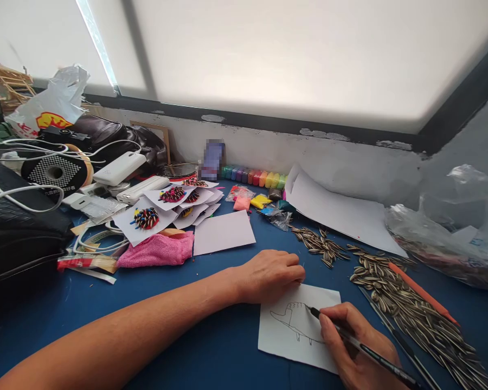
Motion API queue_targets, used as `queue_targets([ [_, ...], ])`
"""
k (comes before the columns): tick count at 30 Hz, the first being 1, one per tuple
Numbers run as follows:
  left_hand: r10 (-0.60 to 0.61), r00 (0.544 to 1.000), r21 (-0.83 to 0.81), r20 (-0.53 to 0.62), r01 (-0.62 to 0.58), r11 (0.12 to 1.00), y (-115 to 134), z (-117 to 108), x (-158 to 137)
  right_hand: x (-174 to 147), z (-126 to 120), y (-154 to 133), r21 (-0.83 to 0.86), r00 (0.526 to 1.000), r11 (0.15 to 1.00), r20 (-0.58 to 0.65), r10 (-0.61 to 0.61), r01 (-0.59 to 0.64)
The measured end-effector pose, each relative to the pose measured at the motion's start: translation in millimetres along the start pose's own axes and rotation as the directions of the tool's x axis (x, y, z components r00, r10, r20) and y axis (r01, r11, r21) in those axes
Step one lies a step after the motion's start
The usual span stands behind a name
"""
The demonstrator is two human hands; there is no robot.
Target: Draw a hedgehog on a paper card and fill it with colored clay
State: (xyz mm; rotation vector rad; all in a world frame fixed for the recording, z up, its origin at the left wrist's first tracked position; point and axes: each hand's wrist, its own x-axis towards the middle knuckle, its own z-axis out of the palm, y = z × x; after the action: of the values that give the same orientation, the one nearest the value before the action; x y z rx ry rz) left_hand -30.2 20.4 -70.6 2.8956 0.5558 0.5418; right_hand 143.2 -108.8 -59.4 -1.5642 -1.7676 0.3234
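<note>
At the far left of the blue desk (223, 346), a black bag (20, 238) sits below a spool (57, 172) and white cables. A plastic bag (57, 103) rises behind. Just right of the spool lies a white power bank (120, 167). Next come overlapping cards (126, 226) bearing colourful striped clusters, with a pink cloth (158, 250) in front and a blank card (225, 233) beside it. A row of coloured clay (254, 177) runs along the wall, with loose packets, one yellow (261, 201), nearer.

The left hand (268, 275) rests on the top edge of the drawing paper (282, 338), fingers curled; I cannot tell whether anything is under the palm. The paper lies flat on the desk and carries a dark outline of an animal-like shape with short legs. The right hand (361, 330) grips a black pen (374, 355), its tip at the shape's scalloped upper line.

Beyond are large white sheets (341, 208), striped seeds (415, 325) with an orange stick (423, 292) lying on them, and a clear bag (455, 238) at far right.
</note>
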Motion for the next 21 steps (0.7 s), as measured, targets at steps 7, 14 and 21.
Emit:
queue_targets([
  [7, 0.003, 1.000, 0.001, -0.006, -0.003, 1.000, -0.7, 0.4, -0.6, 4.0, -6.5, 8.1, -0.055, 0.993, 0.993, 0.059, -0.102, 0.105],
  [14, 0.019, 1.000, 0.003, -0.007, -0.019, 1.000, -1.3, 1.1, -0.4, 1.6, -5.6, -0.9, -0.025, 1.000, 1.000, 0.015, 0.001, -0.001],
  [21, 0.026, 0.999, 0.008, -0.019, -0.026, 1.000, -1.7, 1.0, -0.3, 2.3, -7.5, 1.3, -0.037, 1.000, 0.999, 0.016, 0.012, -0.011],
])
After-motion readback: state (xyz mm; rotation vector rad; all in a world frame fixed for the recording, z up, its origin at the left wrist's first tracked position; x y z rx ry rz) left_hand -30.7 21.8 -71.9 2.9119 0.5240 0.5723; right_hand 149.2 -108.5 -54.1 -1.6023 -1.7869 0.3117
